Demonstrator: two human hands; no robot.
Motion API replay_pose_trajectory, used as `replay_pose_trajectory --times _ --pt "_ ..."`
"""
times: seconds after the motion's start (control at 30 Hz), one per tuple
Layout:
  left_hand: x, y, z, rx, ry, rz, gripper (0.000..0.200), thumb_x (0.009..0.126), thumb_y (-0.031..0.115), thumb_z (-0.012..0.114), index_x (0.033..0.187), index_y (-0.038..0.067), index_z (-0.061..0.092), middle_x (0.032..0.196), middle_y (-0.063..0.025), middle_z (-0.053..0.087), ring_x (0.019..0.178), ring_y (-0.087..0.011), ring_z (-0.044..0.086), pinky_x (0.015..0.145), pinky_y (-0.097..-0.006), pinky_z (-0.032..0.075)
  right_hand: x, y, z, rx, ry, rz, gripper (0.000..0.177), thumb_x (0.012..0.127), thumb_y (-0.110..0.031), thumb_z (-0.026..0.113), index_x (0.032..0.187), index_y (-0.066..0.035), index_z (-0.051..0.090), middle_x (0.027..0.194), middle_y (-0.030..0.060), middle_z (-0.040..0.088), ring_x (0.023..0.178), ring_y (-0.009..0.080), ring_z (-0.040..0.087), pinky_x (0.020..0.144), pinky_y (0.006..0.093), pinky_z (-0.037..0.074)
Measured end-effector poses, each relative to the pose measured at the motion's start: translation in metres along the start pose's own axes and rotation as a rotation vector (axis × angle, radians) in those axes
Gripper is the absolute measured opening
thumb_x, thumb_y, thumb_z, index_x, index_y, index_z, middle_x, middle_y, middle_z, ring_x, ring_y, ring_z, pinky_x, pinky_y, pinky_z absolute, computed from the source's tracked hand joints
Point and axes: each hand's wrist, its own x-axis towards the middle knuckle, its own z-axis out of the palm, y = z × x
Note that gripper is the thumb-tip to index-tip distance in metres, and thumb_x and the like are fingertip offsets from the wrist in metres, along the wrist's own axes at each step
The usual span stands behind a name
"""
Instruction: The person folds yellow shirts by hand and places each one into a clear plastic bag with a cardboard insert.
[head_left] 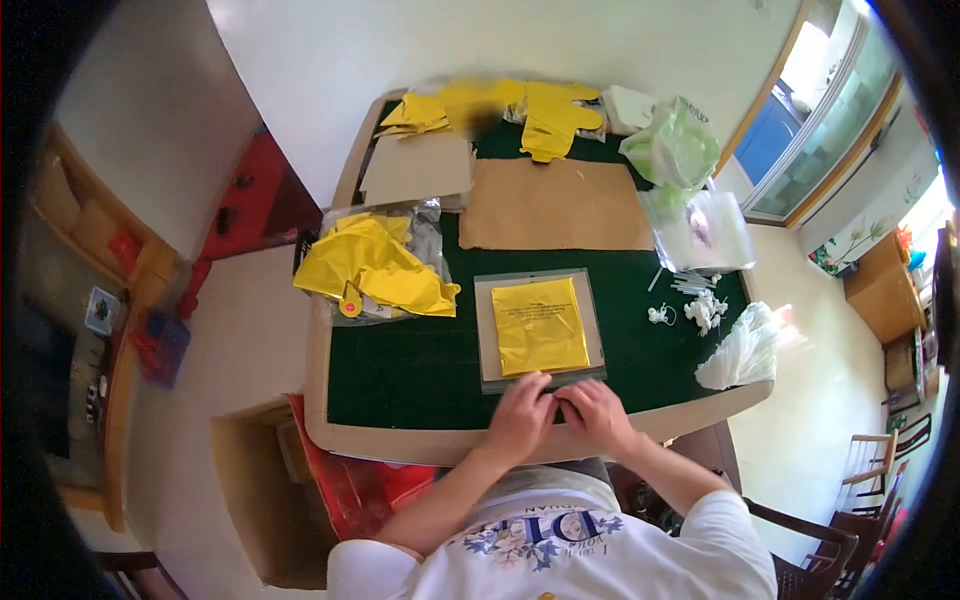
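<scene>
In front of me lies a clear plastic bag (486, 345) with a beige card inside it and a flat yellow packet (541, 325) printed with small dark text. At the bag's near edge, my left hand (520, 415) is closed with its fingertips pinched together. Close beside it, my right hand (595, 413) is closed too, its fingers curled toward the left thumb. Both sets of fingertips meet at the bag's lower edge; the fingers partly hide what lies between them.
Yellow sheets (375, 265) in clear bags lie at left. Grey cards (418, 170), brown cardboard (555, 204) and yellow cutouts (550, 115) are farther back. At right are clear bags (705, 230), a green plastic bag (680, 145), white strings (707, 312) and white plastic (740, 350). An open carton (255, 490) stands below left.
</scene>
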Motion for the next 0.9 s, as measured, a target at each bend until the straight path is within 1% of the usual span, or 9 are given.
replay_pose_trajectory --times 0.1,0.17,0.23,0.43,0.6,0.7,0.8,0.83,0.9 --pt "0.029 -0.002 -0.024 0.218 -0.114 0.063 0.023 0.086 0.015 0.06 0.106 0.005 0.061 0.12 -0.0148 0.053 0.116 -0.0313 0.048 0.096 -0.0456 0.04 -0.015 0.005 0.006 -0.086 0.048 -0.086 0.031 0.084 -0.012 0.06 0.114 -0.005 0.059 0.116 0.0151 0.06 0.111 0.0315 0.056 0.096 0.0444 0.043" --pt "0.045 -0.013 -0.023 0.342 -0.136 0.104 0.021 0.085 0.013 0.061 0.105 0.005 0.06 0.119 -0.015 0.053 0.116 -0.0315 0.047 0.095 -0.0443 0.04 -0.016 0.005 0.009 -0.101 -0.027 -0.101 0.037 0.085 -0.013 0.06 0.121 -0.005 0.056 0.127 0.0143 0.055 0.121 0.03 0.05 0.103 0.0453 0.038" --pt "0.055 -0.017 -0.021 0.345 -0.145 0.125 0.022 0.084 0.012 0.061 0.106 0.006 0.059 0.12 -0.0158 0.053 0.118 -0.0317 0.046 0.096 -0.0436 0.039 -0.015 0.009 0.015 -0.137 -0.109 -0.118 0.044 0.088 -0.017 0.059 0.129 -0.006 0.052 0.136 0.0119 0.05 0.13 0.0277 0.043 0.109 0.0458 0.033" --pt "0.07 -0.017 -0.023 0.392 -0.243 0.143 0.026 0.087 0.014 0.06 0.112 0.009 0.057 0.125 -0.0161 0.052 0.12 -0.0314 0.045 0.097 -0.0449 0.037 -0.007 0.007 0.017 -0.164 -0.153 -0.126 0.045 0.09 -0.025 0.057 0.131 -0.006 0.052 0.138 0.0117 0.048 0.132 0.0263 0.04 0.111 0.0455 0.029" --pt "0.074 -0.017 -0.026 0.412 -0.277 0.168 0.025 0.088 0.015 0.059 0.112 0.01 0.057 0.128 -0.0155 0.051 0.121 -0.0306 0.045 0.097 -0.0444 0.037 -0.008 0.011 0.017 -0.119 -0.143 -0.122 0.045 0.09 -0.024 0.056 0.13 -0.006 0.053 0.139 0.0117 0.048 0.132 0.0258 0.041 0.111 0.0451 0.029" --pt "0.078 -0.02 -0.022 0.437 -0.288 0.179 0.028 0.085 0.017 0.062 0.112 0.01 0.056 0.127 -0.0149 0.051 0.12 -0.0298 0.045 0.096 -0.0442 0.038 -0.008 0.01 0.017 -0.117 -0.147 -0.125 0.045 0.089 -0.025 0.056 0.13 -0.006 0.053 0.139 0.0119 0.048 0.132 0.0256 0.041 0.111 0.0452 0.029" --pt "0.08 -0.024 -0.02 0.365 -0.177 0.153 0.044 0.07 0.015 0.073 0.108 0.009 0.053 0.122 -0.0119 0.049 0.116 -0.0301 0.046 0.093 -0.0439 0.04 -0.008 0.009 0.017 -0.121 -0.123 -0.13 0.042 0.088 -0.022 0.057 0.127 -0.006 0.055 0.137 0.0126 0.049 0.13 0.0261 0.043 0.11 0.0453 0.031" --pt "0.079 -0.022 -0.023 0.357 -0.169 0.144 0.044 0.07 0.015 0.073 0.109 0.009 0.053 0.121 -0.0117 0.049 0.116 -0.0298 0.046 0.093 -0.0438 0.04 -0.009 0.008 0.017 -0.121 -0.112 -0.13 0.041 0.088 -0.021 0.058 0.126 -0.006 0.056 0.136 0.013 0.05 0.129 0.0264 0.045 0.11 0.0453 0.032" --pt "0.078 -0.017 -0.029 0.339 -0.153 0.125 0.045 0.071 0.015 0.073 0.111 0.009 0.054 0.121 -0.0115 0.049 0.116 -0.0293 0.047 0.093 -0.0436 0.04 -0.01 0.012 0.018 0.015 -0.009 -0.136 0.036 0.086 -0.013 0.059 0.12 -0.006 0.059 0.129 0.014 0.055 0.121 0.0278 0.051 0.104 0.0433 0.039"
